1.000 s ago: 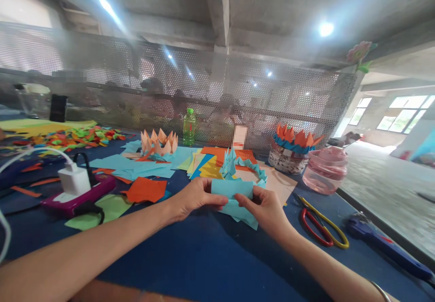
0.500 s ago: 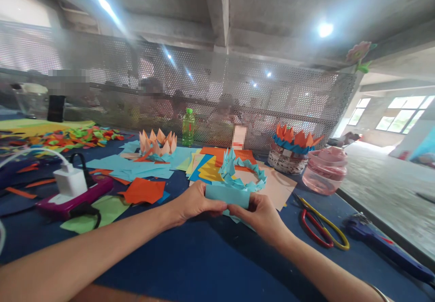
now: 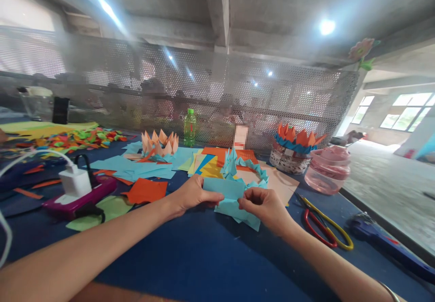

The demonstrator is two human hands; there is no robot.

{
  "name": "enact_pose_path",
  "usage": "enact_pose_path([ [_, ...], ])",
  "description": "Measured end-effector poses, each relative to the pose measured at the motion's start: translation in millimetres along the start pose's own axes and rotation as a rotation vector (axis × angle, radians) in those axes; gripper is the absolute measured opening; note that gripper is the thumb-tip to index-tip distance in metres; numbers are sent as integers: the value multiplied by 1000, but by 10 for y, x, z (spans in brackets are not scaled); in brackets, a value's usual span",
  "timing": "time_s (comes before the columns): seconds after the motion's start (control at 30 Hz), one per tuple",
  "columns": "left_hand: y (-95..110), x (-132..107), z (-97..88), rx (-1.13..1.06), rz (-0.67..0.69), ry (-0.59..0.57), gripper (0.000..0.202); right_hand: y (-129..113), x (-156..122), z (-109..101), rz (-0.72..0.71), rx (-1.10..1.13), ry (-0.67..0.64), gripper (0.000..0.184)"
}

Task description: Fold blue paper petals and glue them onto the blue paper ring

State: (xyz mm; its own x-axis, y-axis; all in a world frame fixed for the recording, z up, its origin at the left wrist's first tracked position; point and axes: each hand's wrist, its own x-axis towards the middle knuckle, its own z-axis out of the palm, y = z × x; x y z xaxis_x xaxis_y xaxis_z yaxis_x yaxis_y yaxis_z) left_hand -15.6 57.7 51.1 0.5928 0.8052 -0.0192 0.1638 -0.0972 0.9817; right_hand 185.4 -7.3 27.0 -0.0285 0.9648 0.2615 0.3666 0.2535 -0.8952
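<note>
A light blue sheet of paper (image 3: 224, 187) is held up between both hands above the table. My left hand (image 3: 195, 195) is closed on its left edge, thumb along the front. At the right edge, my right hand (image 3: 260, 202) pinches the paper between thumb and fingertips. More light blue paper (image 3: 244, 216) lies on the table just below the hands. Right behind the held sheet is a ring of folded light blue paper points (image 3: 260, 175), partly hidden by it.
Scissors (image 3: 326, 227) and a blue-handled tool (image 3: 390, 243) lie at the right, near a pink jar (image 3: 328, 170) and a basket with orange folded points (image 3: 290, 154). Leftward are a purple power strip (image 3: 79, 197), orange paper (image 3: 146, 191) and a peach folded ring (image 3: 159, 145). A green bottle (image 3: 189, 127) stands behind.
My hands have drawn apart, with the right thumb moving away from the left one. The held paper shifts slightly left, and more of the blue paper beneath now shows.
</note>
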Motion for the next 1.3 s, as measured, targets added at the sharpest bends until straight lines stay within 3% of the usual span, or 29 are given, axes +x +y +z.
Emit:
enact_pose_path([
  [0.4, 33, 22, -62, -44, -26, 49, 19, 4, 22, -33, -10, -25, -8, 14],
  [0.57, -2, -7, -4, -18, 23, -55, 19, -29, -32, 39, 1, 62, -83, 31],
  [0.7, -62, -15, 52, 13, 35, -117, 20, 14, -67, 117, -10, 47, -100, 33],
  [1.07, -59, 79, -103, 27, -13, -34, 21, 118, 24, -17, -9, -144, -4, 39],
  [1.3, -79, 123, -171, 32, -2, 1, 23, 128, 54, -50, 4, -147, 20, 37],
])
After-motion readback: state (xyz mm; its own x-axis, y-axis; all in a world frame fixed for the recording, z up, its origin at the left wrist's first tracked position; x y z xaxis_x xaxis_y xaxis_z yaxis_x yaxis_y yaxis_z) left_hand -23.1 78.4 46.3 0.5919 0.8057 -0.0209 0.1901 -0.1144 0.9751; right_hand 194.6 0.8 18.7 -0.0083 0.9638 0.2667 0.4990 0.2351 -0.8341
